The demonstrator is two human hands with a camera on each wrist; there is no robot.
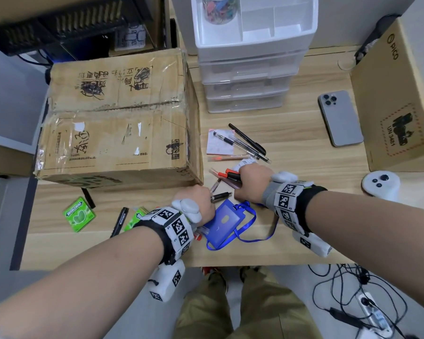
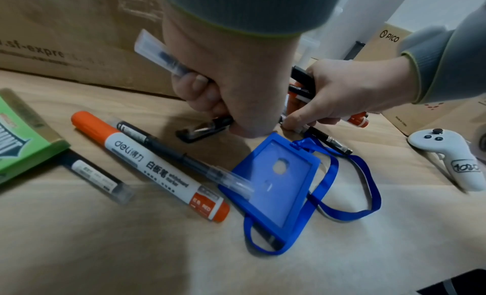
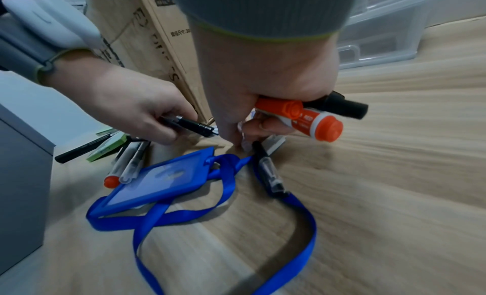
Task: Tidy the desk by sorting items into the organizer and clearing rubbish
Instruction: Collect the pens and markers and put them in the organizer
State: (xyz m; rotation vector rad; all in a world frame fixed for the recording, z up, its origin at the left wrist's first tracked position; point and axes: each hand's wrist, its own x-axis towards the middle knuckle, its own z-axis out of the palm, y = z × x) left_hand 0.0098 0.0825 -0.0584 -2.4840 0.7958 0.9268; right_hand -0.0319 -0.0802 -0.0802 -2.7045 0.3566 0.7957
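Note:
My left hand grips pens above the desk: a black one and a clear-capped one. Just to its right, my right hand holds a bundle of markers, among them a red-capped marker and a black marker. Its fingertips reach down to another black pen lying on the desk. A blue badge holder with its lanyard lies below both hands. The white drawer organizer stands at the back, with a jar of clips in its top tray.
A red whiteboard marker, a gel pen and green gum boxes lie at the left. More pens and a notepad lie ahead. A large cardboard box, a phone, a white controller and a PICO box surround them.

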